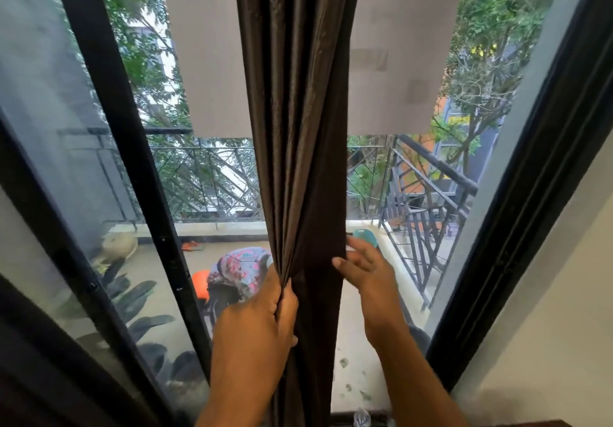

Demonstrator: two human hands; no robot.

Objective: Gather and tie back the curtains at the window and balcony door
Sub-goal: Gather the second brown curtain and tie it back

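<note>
- A dark brown, satiny pleated curtain (298, 134) hangs bunched into a narrow column down the middle of the view, in front of a glass balcony door with a black metal frame (139, 194).
- The person's left hand (262, 313) grips the curtain's left folds low down, fingers and thumb curled round a pinch of gathered fabric.
- The right hand (363, 269) sits at the curtain's right edge, slightly higher than the left; its fingers are spread and nearly straight, the fingertips touching the cloth's edge without closing on it.
- Both bare forearms rise from the near bottom edge of the view, one on each side of the fabric column.
- Beyond the glass lies a pale balcony floor (358, 327) bounded by a black metal railing with diagonal bars (418, 214).
- On the balcony, left of the curtain, a floral multicoloured cloth (238, 269) covers an object, with something orange (200, 282) just beside it.
- Dark green broad-leaved plants (132, 297) stand at the near left behind the pane.
- A small teal object (365, 235) rests on the ledge just beyond the right hand.
- Green trees (497, 45) and buildings fill the far distance.
- A pale interior wall (564, 327) flanks the frame on the right.
</note>
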